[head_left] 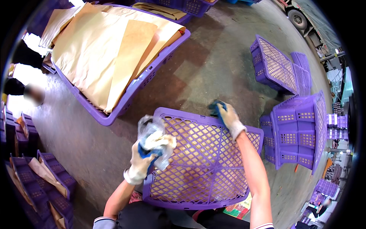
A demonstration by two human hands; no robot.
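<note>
In front of me a purple plastic crate shows its lattice face, with tan material showing through the holes. My left hand, in a white and blue work glove, is closed around a crumpled clear plastic bag with whitish material in it. The bunched bag hangs over the crate's left side. At the far rim of the crate is my right hand, gloved the same way. Its fingers curl over that edge, partly hidden.
A large purple crate lined with brown paper stands at the far left. Purple crates lie on the right, more crates at the lower left. A person's hand shows at the left. A truck wheel is at the far right.
</note>
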